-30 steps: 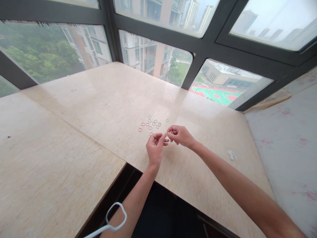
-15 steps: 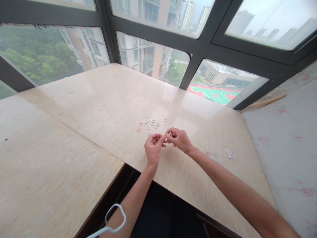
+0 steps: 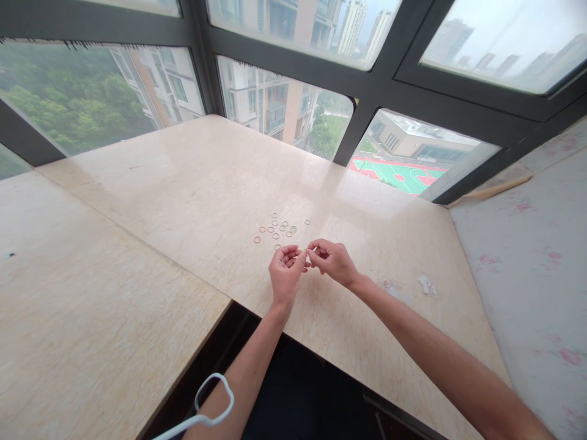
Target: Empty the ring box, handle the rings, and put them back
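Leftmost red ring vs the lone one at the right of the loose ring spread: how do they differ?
Colour: the red ring is plainly reddish; the lone ring looks greyish.
Spacing: the red ring lies close to other loose rings; the lone ring sits apart from them.
Position: the red ring is lower in the picture; the lone ring is higher, toward the windows.
Shared: both are thin rings lying on the pale tabletop.

Smooth, marble-look tabletop (image 3: 197,189) (softly glossy), matt grey window frames (image 3: 378,91).
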A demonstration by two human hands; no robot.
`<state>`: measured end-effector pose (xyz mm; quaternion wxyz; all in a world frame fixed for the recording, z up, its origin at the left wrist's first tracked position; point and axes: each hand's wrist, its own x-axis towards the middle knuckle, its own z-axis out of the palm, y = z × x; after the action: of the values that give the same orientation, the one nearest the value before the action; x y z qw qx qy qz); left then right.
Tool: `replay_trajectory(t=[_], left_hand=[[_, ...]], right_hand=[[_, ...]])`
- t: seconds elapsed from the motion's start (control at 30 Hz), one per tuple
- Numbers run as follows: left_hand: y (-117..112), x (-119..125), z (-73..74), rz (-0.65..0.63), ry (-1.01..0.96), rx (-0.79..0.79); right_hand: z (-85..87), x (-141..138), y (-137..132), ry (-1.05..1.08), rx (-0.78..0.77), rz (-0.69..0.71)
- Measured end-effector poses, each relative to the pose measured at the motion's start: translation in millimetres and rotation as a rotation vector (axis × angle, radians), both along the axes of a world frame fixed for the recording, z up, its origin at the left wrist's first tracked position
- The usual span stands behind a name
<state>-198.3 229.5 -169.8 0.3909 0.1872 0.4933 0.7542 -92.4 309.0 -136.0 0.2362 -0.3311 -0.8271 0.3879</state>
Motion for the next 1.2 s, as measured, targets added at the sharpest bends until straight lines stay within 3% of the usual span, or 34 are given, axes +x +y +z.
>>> replay_trajectory(t=[0.23,0.47,0.7,0.87,1.2], left_hand=[[0,-2,-0.8,-0.025,-0.011,0.022],[-2,-3,-1.0,-0.074,0.018,0.042],[-2,-3,-1.2,-0.071,0.019,0.055],[-2,-2,-0.2,-0.081,-0.003,0.065],[-1,-1,-3.4,-0.082,0.028,0.022]], right_hand=[[-0.5,3,-2,0.037,-0.020,0.044],[-2.2,10,-1,0.140,-0.216,0.059],[-1.9,8,4,0.170,-0.289,0.030],[-2.5,5,8,0.127,-0.367,0.131],[1.5,9,11,0.181,-0.384,0.118]])
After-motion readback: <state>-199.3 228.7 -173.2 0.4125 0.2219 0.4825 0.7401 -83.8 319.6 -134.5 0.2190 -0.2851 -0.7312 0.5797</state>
